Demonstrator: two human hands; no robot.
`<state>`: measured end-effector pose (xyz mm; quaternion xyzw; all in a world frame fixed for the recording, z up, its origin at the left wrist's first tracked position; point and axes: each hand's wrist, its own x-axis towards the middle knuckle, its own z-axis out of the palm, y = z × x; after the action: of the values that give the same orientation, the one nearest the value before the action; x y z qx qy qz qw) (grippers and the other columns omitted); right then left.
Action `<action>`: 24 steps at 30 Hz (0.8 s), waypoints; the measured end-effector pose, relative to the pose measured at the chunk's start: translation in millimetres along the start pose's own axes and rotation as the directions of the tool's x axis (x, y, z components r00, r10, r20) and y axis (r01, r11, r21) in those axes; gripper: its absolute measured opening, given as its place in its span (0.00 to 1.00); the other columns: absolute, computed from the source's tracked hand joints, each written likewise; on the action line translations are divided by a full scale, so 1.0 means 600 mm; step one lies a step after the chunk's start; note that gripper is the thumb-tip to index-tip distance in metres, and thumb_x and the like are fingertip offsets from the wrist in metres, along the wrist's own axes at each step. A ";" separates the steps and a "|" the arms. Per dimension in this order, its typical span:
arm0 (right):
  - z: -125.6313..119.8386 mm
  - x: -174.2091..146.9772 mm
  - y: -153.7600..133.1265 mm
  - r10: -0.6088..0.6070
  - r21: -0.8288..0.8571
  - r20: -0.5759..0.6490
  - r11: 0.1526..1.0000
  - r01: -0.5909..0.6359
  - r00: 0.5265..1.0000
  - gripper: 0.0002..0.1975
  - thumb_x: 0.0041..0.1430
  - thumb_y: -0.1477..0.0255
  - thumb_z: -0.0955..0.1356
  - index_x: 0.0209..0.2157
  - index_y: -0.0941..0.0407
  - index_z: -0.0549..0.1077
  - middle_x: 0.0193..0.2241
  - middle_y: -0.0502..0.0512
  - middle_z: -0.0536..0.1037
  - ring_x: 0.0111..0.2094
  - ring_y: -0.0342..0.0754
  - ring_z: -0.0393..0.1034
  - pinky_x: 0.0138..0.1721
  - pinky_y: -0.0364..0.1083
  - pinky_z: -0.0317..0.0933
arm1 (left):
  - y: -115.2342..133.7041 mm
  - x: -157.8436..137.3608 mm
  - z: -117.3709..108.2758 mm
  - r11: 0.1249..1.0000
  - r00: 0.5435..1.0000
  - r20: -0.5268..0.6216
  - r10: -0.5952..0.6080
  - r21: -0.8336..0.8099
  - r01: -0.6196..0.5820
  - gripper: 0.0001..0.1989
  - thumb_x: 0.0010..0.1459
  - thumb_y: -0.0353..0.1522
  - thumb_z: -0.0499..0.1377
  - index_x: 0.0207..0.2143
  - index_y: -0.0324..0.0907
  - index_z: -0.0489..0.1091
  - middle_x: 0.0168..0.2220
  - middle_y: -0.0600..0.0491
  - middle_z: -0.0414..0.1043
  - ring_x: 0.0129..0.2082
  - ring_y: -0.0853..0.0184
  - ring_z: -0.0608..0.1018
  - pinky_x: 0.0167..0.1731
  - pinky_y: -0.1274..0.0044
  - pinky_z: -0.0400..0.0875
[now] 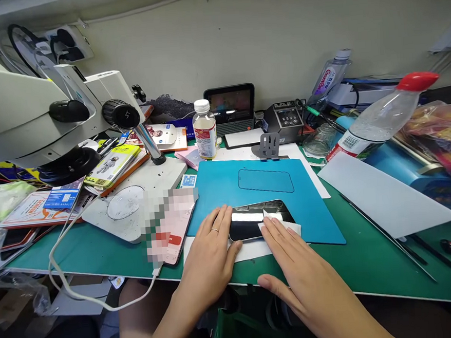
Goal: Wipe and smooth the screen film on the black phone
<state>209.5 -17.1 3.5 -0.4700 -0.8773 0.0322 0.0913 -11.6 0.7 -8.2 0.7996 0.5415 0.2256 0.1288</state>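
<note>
A phone with a dark, glossy screen lies face up on the blue mat, near its front edge. My left hand grips the phone's left end, fingers along the far side and thumb at the near side. Under the fingertips of my right hand is a thin white wipe, pressed against the right part of the screen. That hand's fingers are straight and close together, its thumb apart. The fingers cover part of the screen and wipe. Behind the phone, a black rounded outline marks the mat.
A charging phone lies left, its white cable looping over the table edge. Beyond stands a microscope. A small bottle and grey stand are behind the mat. Tweezers and a red-capped bottle are right.
</note>
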 end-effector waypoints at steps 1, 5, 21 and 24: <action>-0.001 0.007 0.000 0.000 0.009 0.006 1.000 0.000 1.000 0.40 0.67 0.51 0.60 0.68 0.65 0.57 0.69 0.67 0.53 0.68 0.62 0.54 0.63 0.60 0.61 | 0.000 0.000 0.000 1.000 1.000 -0.002 0.002 -0.001 -0.002 0.32 0.70 0.34 0.51 0.71 0.43 0.41 0.69 0.45 0.55 0.69 0.54 0.58 0.64 0.60 0.61; -0.011 0.054 -0.006 0.002 0.060 0.055 0.998 -0.005 0.999 0.38 0.68 0.52 0.59 0.68 0.66 0.57 0.69 0.66 0.52 0.69 0.60 0.49 0.65 0.60 0.56 | 0.000 0.000 0.001 1.000 1.000 -0.007 0.009 -0.007 -0.009 0.32 0.70 0.33 0.50 0.71 0.43 0.41 0.69 0.45 0.56 0.69 0.54 0.58 0.64 0.59 0.61; -0.005 0.013 -0.023 -0.015 0.012 0.057 1.000 0.015 0.998 0.40 0.67 0.50 0.59 0.69 0.64 0.55 0.69 0.66 0.51 0.68 0.62 0.52 0.63 0.60 0.60 | -0.002 0.000 0.001 1.000 1.000 -0.001 0.004 -0.009 -0.004 0.30 0.70 0.34 0.50 0.71 0.41 0.44 0.69 0.45 0.56 0.69 0.55 0.58 0.65 0.61 0.60; -0.007 0.035 -0.025 -0.006 0.057 0.061 0.998 0.002 0.998 0.40 0.67 0.50 0.58 0.69 0.64 0.55 0.70 0.65 0.51 0.69 0.61 0.50 0.64 0.60 0.58 | -0.004 -0.001 0.002 1.000 1.000 0.008 0.004 -0.018 -0.003 0.31 0.70 0.34 0.50 0.71 0.42 0.44 0.69 0.45 0.55 0.69 0.55 0.57 0.65 0.60 0.60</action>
<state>186.6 -8.4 12.2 -0.4643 -0.8793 0.0715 0.0778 -13.0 1.3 -10.3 0.8002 0.5375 0.2276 0.1378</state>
